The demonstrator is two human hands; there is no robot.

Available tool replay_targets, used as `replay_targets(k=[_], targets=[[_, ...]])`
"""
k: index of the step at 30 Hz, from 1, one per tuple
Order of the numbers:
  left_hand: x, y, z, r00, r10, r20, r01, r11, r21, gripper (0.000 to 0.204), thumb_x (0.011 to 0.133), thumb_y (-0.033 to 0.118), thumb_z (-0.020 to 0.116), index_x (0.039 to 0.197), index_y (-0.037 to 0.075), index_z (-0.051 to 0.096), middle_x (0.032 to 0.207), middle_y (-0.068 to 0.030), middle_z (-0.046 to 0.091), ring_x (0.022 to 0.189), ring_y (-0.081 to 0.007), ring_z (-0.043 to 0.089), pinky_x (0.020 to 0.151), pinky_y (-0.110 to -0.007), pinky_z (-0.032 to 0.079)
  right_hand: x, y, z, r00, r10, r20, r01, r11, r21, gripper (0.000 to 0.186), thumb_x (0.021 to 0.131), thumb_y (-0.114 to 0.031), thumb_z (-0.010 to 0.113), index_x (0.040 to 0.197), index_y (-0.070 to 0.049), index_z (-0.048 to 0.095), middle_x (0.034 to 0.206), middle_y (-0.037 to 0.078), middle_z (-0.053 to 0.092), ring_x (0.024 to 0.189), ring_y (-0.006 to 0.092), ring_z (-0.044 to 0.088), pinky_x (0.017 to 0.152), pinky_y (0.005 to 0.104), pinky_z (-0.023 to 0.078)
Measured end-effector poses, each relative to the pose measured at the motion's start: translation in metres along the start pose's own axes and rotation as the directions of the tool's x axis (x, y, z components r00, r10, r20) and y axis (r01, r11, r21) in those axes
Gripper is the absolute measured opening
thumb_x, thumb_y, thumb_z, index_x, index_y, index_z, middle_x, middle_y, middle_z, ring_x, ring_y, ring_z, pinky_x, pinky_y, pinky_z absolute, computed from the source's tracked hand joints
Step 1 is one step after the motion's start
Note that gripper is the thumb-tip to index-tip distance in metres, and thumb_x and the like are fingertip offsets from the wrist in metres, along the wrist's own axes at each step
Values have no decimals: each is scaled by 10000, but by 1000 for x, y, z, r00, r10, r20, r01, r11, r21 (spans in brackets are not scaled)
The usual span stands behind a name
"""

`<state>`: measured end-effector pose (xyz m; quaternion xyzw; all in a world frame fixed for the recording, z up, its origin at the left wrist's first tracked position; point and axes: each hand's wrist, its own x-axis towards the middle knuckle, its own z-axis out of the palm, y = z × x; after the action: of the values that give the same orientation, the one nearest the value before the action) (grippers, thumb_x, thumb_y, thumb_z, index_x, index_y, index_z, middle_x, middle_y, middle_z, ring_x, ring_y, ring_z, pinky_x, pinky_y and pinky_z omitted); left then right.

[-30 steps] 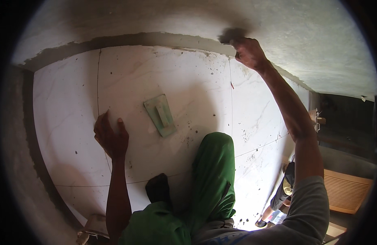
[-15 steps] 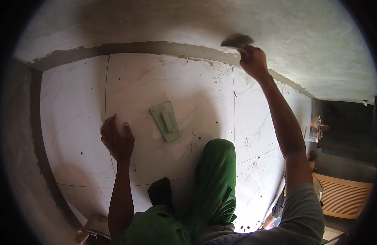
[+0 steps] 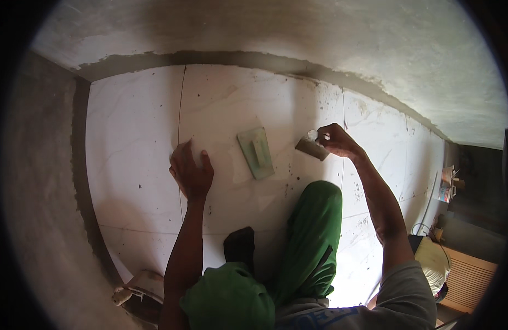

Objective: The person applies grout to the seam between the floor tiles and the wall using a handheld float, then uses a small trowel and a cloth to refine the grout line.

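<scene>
Scraper in the right hand, green float on the tiles between 2 hands.
The right hand [image 3: 337, 141] has its grip pinched on a scraper [image 3: 313, 149], whose flat, dark blade hangs tilted toward the person above the pale tile floor [image 3: 138, 148]; a white lump, its kind unclear, shows by the fingers. The left hand [image 3: 192, 171] is palm down at a dark tile joint, its grip loosely spread, thumb apart; whether it presses on the tile I cannot tell. The float [image 3: 256, 153] lies handle up, well apart from the left hand and nearer the scraper. Beyond it, a grey mortar strip [image 3: 210, 57] edges the tiles along the wall [image 3: 254, 27]. Green trousers [image 3: 317, 220] cover the person's bent legs.
</scene>
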<state>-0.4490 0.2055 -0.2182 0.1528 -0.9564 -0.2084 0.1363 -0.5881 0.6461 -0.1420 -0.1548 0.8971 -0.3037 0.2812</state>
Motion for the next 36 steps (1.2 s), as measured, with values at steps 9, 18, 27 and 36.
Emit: replay_targets(k=[9, 18, 27, 36], targets=[[3, 2, 1, 999, 32, -17, -32, 999, -13, 507, 955, 307, 686, 1406, 98, 585, 1431, -109, 555, 1353, -347, 501, 1067, -533, 424, 9, -87, 119, 856, 172, -487, -190, 982, 12, 546, 911, -426, 779, 1293, -49, 678, 1206, 187, 733, 1075, 377, 714, 979, 461, 567], [-3, 5, 3, 999, 46, -3, -46, 997, 70, 509, 971, 279, 667, 1426, 76, 561, 1449, -119, 550, 1358, -353, 502, 1061, -541, 422, 66, -122, 145, 617, 158, -771, -106, 987, 117, 340, 984, -309, 678, 1129, -3, 647, 954, 242, 722, 858, 419, 715, 792, 503, 572], [-1, 8, 3, 997, 3, 83, -20, 981, 194, 507, 998, 283, 619, 1447, 66, 526, 1471, -130, 521, 1399, -348, 459, 1058, -563, 414, 188, -45, 3, -195, 354, -915, 296, 910, 289, 374, 963, -175, 614, 1196, 118, 611, 945, 275, 691, 878, 439, 691, 736, 523, 544], [-5, -6, 7, 998, 18, 56, -29, 979, 200, 503, 999, 271, 591, 1450, 58, 522, 1470, -138, 527, 1404, -357, 458, 1086, -556, 395, 251, -103, 94, -145, 505, -851, 159, 861, 483, 434, 1038, -293, 547, 1236, 78, 655, 937, 267, 720, 885, 399, 700, 820, 505, 550]])
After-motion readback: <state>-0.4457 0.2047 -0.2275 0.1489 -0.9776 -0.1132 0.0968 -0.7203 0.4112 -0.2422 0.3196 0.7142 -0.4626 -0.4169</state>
